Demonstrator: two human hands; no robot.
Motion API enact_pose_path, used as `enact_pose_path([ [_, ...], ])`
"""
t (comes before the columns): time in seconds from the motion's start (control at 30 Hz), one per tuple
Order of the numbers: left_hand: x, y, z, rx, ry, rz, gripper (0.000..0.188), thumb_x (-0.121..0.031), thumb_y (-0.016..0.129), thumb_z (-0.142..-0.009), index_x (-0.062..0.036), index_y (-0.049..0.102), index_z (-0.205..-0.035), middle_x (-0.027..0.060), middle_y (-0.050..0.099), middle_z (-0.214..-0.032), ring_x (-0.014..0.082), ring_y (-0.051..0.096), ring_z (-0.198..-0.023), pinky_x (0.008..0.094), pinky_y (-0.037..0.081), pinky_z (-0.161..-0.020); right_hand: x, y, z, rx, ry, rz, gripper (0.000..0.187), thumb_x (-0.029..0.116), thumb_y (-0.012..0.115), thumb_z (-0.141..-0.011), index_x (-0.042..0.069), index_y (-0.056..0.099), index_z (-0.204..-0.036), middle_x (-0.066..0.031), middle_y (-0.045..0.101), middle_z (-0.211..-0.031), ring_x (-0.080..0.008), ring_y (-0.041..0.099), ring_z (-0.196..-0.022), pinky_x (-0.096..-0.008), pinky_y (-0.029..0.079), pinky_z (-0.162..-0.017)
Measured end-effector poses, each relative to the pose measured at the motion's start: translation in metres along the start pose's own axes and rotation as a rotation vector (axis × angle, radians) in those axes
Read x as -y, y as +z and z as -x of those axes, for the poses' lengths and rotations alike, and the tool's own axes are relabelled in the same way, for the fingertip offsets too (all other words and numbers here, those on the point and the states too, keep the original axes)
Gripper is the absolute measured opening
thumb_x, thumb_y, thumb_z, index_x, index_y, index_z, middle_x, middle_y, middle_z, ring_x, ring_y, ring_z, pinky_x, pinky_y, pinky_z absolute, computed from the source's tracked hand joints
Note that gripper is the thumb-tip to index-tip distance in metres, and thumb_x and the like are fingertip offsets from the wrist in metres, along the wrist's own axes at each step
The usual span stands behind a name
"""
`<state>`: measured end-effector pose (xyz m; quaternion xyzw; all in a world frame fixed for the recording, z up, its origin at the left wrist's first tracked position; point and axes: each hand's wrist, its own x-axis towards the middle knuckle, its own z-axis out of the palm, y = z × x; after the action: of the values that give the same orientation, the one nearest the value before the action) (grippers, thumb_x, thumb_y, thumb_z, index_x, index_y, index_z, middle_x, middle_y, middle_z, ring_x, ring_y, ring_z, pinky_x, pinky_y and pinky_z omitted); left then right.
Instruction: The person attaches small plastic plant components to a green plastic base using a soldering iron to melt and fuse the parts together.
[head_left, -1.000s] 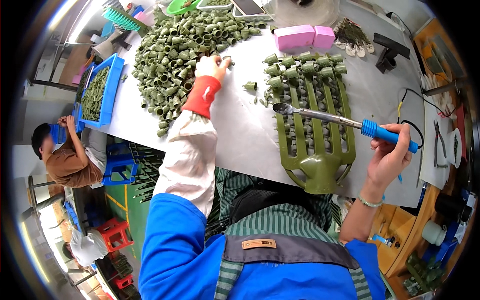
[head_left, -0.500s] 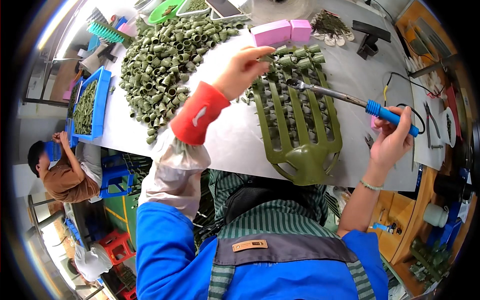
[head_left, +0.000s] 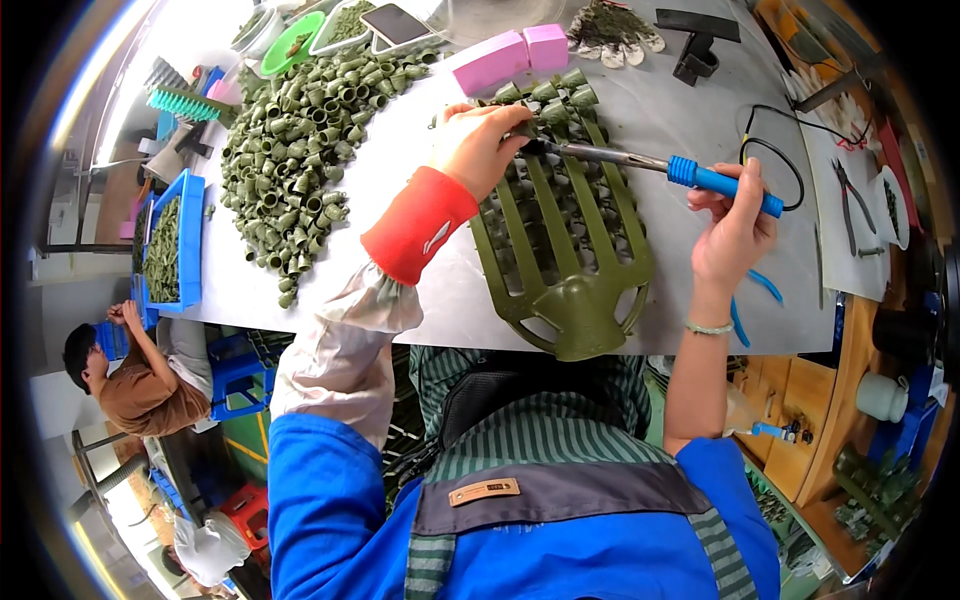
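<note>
My right hand (head_left: 735,225) grips the blue handle of a soldering iron (head_left: 625,158). The iron's shaft points left, and its tip is close to the fingers of my left hand (head_left: 470,150). Those left fingers are pinched at the far left part of a green, wax-like frame (head_left: 575,315), and what they hold is hidden. Long parallel bars run away from the frame's rounded near end. Rows of small green cup-shaped pieces (head_left: 580,95) stand along the bars and at the far end. A red cuff circles my left wrist.
A heap of loose green cup pieces (head_left: 290,150) lies to the left. Pink blocks (head_left: 490,62), a glove (head_left: 615,35) and a black stand (head_left: 695,45) sit at the back. Pliers (head_left: 848,205) lie right, near the iron's cord (head_left: 800,165). Another person (head_left: 150,385) sits far left.
My left hand has come down to the frame's far part, its fingers closing there. The iron's tip has moved left to meet it. The whole view has shifted slightly.
</note>
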<state>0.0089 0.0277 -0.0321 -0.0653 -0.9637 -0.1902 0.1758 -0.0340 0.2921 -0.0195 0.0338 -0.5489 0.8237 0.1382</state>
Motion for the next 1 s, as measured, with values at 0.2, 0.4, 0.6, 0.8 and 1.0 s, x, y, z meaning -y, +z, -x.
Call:
enact_pose_path([
  [0.2,0.000,0.001,-0.003,0.046,-0.037,0.001,0.026,-0.016,0.067,-0.081,-0.0105,0.064,-0.106,0.0054,0.069,-0.092,0.0198,0.065,-0.084,0.0328,0.041,-0.089,-0.006,0.001,0.000,0.034,0.040,0.001,0.032,0.024,0.057,-0.092,-0.003,0.060,-0.077,-0.0086,0.063,-0.065,-0.0152,0.059,-0.046,-0.0267,0.051,-0.046],
  [0.4,0.005,-0.001,0.003,-0.019,0.060,-0.088,0.025,-0.016,0.066,-0.083,-0.0108,0.064,-0.107,0.0067,0.068,-0.093,0.0196,0.065,-0.087,0.0328,0.042,-0.087,0.019,-0.006,0.001,-0.017,0.021,0.048,0.032,0.025,0.058,-0.091,-0.003,0.061,-0.076,-0.0096,0.063,-0.067,-0.0151,0.058,-0.045,-0.0254,0.048,-0.044],
  [0.6,0.072,-0.059,0.030,-0.187,-0.370,0.342,0.020,-0.012,0.065,-0.086,-0.0041,0.065,-0.104,0.0030,0.068,-0.089,0.0118,0.063,-0.078,0.0242,0.051,-0.070,0.027,-0.011,0.004,-0.015,0.050,0.032,0.033,0.026,0.059,-0.090,-0.002,0.061,-0.073,-0.0090,0.062,-0.066,-0.0144,0.056,-0.043,-0.0232,0.044,-0.042],
  [0.8,0.090,-0.039,0.091,0.031,-0.344,0.120,0.031,-0.010,0.069,-0.080,-0.0079,0.064,-0.110,0.0068,0.063,-0.104,0.0180,0.061,-0.088,0.0282,0.051,-0.074,0.031,-0.008,0.006,0.034,0.046,0.066,0.035,0.029,0.059,-0.090,0.000,0.061,-0.071,-0.0085,0.062,-0.063,-0.0132,0.054,-0.043,-0.0227,0.042,-0.042],
  [1.0,0.092,-0.023,0.097,0.022,-0.463,0.335,0.029,-0.009,0.061,-0.088,-0.0072,0.061,-0.117,0.0093,0.063,-0.106,0.0173,0.062,-0.092,0.0280,0.052,-0.078,0.038,-0.005,0.008,0.018,0.033,0.086,0.035,0.029,0.058,-0.090,0.000,0.061,-0.071,-0.0084,0.062,-0.063,-0.0126,0.054,-0.043,-0.0230,0.043,-0.043],
])
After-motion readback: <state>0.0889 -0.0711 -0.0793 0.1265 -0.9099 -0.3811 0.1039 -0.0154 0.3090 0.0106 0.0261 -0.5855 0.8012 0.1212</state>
